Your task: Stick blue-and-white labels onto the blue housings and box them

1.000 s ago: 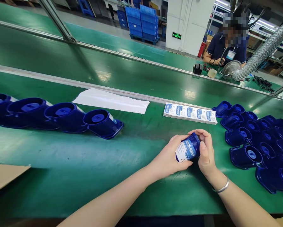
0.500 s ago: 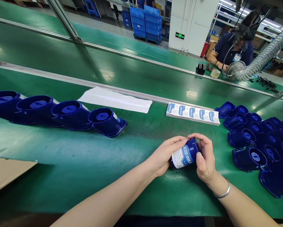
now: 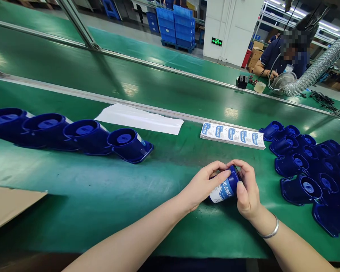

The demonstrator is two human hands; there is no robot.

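Observation:
Between my two hands is a dark blue plastic pump housing [image 3: 232, 183] with a white and blue label [image 3: 221, 192] on its side. My left hand [image 3: 205, 185] grips it from the left, the thumb lying across the label's upper part. Around its right end curl the fingers and thumb of my right hand [image 3: 247, 190], with a silver bangle on that wrist. The housing is tilted over the green bench, and its right end is partly hidden by my fingers. Behind it lies a stack of printed label sheets [image 3: 232, 135].
Several blue housings [image 3: 124, 145] stand in a row at left; a larger group [image 3: 300, 189] crowds the right. White paper [image 3: 140, 119] lies near the back rail. Cardboard [image 3: 13, 206] juts in at lower left. Across the bench, a person [image 3: 272, 56] works beside a flexible duct [image 3: 320, 62].
My left thumb and hand have slid right over the label, covering more of its print. The right hand keeps its hold on the housing. The view has shifted slightly.

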